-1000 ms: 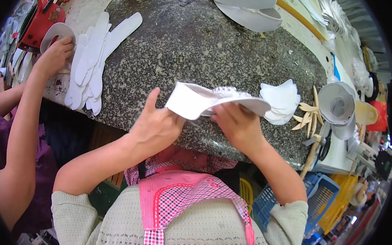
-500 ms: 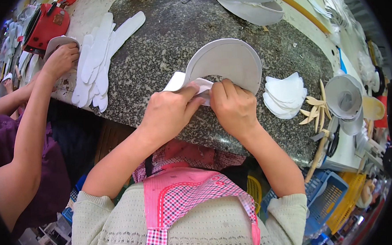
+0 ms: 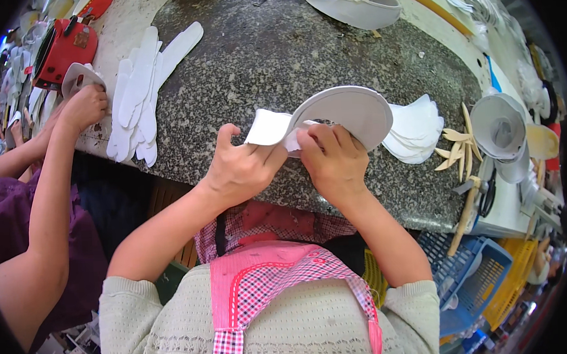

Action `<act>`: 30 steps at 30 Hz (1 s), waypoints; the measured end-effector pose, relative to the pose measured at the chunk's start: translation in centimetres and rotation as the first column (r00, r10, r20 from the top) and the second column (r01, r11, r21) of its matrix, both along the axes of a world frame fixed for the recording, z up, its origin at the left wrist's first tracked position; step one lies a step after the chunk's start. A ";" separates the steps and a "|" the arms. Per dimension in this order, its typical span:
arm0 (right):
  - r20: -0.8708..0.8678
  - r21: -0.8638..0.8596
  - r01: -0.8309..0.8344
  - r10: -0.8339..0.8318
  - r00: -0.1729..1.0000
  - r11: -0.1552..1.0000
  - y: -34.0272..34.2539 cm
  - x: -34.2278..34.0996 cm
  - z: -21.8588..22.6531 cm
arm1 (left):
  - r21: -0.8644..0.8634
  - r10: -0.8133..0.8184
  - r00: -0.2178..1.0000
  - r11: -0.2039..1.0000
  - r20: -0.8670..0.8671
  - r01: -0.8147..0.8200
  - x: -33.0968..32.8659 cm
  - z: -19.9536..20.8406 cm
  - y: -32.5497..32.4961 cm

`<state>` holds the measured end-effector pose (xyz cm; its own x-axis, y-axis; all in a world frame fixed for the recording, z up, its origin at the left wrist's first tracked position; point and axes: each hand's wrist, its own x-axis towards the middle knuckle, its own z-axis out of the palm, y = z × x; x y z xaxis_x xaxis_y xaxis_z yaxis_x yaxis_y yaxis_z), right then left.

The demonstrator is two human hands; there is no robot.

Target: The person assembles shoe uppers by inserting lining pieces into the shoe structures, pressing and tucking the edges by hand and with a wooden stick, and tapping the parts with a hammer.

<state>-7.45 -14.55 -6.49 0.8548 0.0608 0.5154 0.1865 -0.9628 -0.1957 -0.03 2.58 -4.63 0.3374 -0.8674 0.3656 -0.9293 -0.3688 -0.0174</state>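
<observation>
Both of my hands hold one white curved piece (image 3: 350,112), shaped like a cap visor, above the front edge of a speckled granite table (image 3: 258,56). My left hand (image 3: 241,169) pinches its flat left end between thumb and fingers. My right hand (image 3: 334,158) grips the piece next to it, where the rounded part arches up and to the right. A stack of similar white cut pieces (image 3: 415,128) lies just right of my hands.
Long white strips (image 3: 141,95) lie at the table's left. Another person's hand (image 3: 84,107) presses a grey piece beside a red machine (image 3: 65,50). White visors (image 3: 357,0) sit at the back. Wooden sticks (image 3: 455,152), rolled white material (image 3: 502,130) and blue and yellow baskets (image 3: 474,276) are on the right.
The white piece was stretched flat between my hands a second ago. My hands have since come together and bent it into an upright arch. The other person's hand has stayed by the red machine.
</observation>
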 end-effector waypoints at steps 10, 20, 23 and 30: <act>-0.076 -0.054 -0.272 0.268 0.960 0.961 -2.8 -1.9 0.1 | 0.196 -0.124 0.988 0.971 -0.094 0.140 0.9 1.1 1.2; -0.142 0.217 -0.332 0.366 0.920 0.918 -3.5 -2.8 -0.7 | 0.278 -0.043 0.999 0.960 0.015 0.037 -1.2 1.6 -1.6; -0.098 0.299 -0.317 0.359 0.928 0.900 -3.9 -3.2 -0.7 | 0.359 -0.085 0.996 0.929 -0.026 0.089 -0.9 3.1 -3.0; 0.081 0.269 -0.424 0.419 0.904 0.865 -4.5 -4.1 -0.3 | 0.200 -0.035 0.996 0.980 0.088 0.017 -2.0 1.0 -4.2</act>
<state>-11.56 -19.03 -6.79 0.7691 0.2674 0.5805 0.5691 -0.6999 -0.4316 -2.07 -1.66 -3.61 0.2876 -0.9339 0.2126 -0.9297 -0.3255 -0.1725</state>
